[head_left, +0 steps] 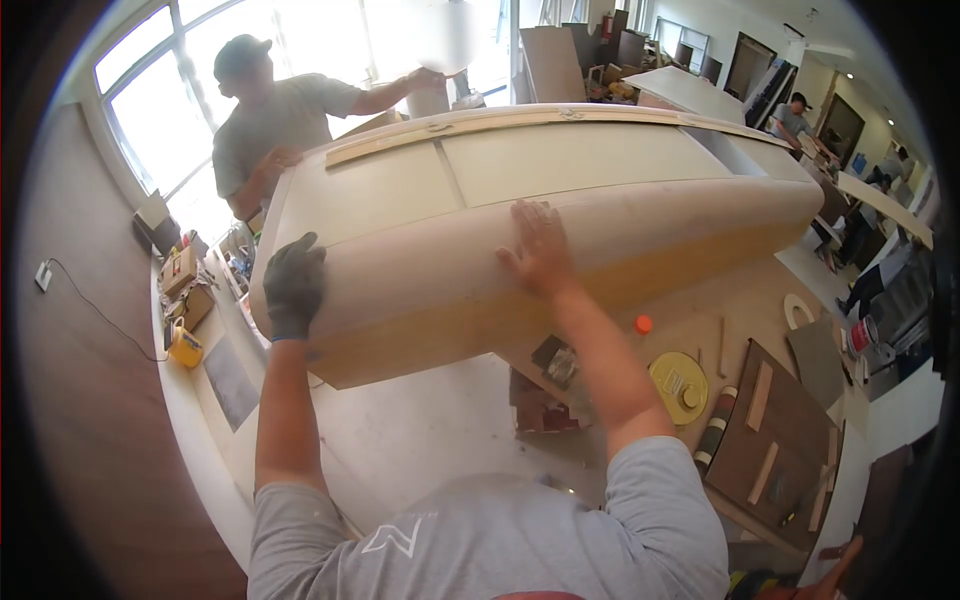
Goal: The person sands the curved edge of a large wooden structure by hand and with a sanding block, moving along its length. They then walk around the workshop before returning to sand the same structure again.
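At far left, a co-worker (275,125) stands by the unit's far corner, one hand (279,162) touching it, the other raised apart from it. Next comes the wearer's gloved left hand (296,287), over the rounded near edge close to the left end; its fingers bend over the curve, but I cannot tell whether they clamp or only press.

The long wooden cabinet carcass (420,262) lies straight ahead of both hands, its long axis running across the view from the near left end to a farther right end. A thin wooden strip (500,122) follows its far edge.

The bare right hand (538,246) rests about midway along in view, flat on the same curve, fingers slightly apart, gripping nothing. It is the nearer hand to the right end, yet well apart from it. Lower right, on the floor, lie a round yellow lid (672,378) and a dark brown panel (785,425).
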